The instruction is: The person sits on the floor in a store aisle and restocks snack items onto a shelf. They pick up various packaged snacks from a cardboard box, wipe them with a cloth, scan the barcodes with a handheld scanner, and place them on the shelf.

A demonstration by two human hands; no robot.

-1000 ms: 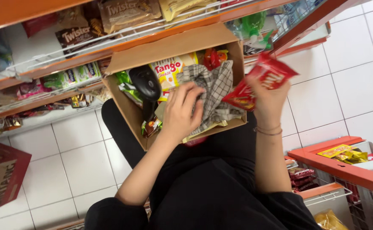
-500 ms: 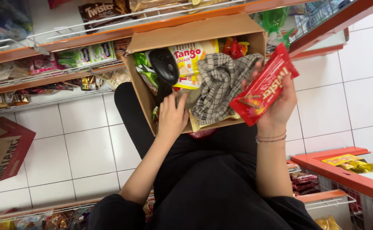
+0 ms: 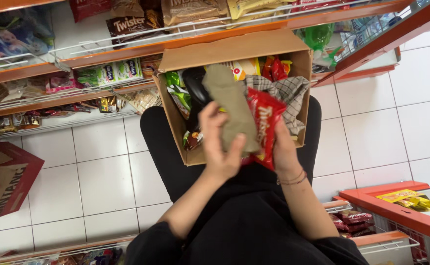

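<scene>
An open cardboard box (image 3: 234, 49) rests on my lap, filled with snack packets, a checked cloth (image 3: 287, 93) and a black barcode scanner (image 3: 194, 88). My left hand (image 3: 218, 142) grips an olive-brown cloth (image 3: 233, 108) and holds it against a red snack packet (image 3: 263, 126). My right hand (image 3: 282, 149) holds that red packet from the right side, just above the box's near edge. The two hands are close together with the cloth and packet between them.
Orange wire shelves (image 3: 126, 41) with brown and green snack packs stand beyond the box. A red-brown cardboard carton (image 3: 4, 181) sits on the white tiled floor at left. An orange rack (image 3: 396, 201) with red and yellow packets is at lower right.
My left hand has lifted the olive-brown cloth out of the box. My right hand has brought the red packet leftward and down against the cloth.
</scene>
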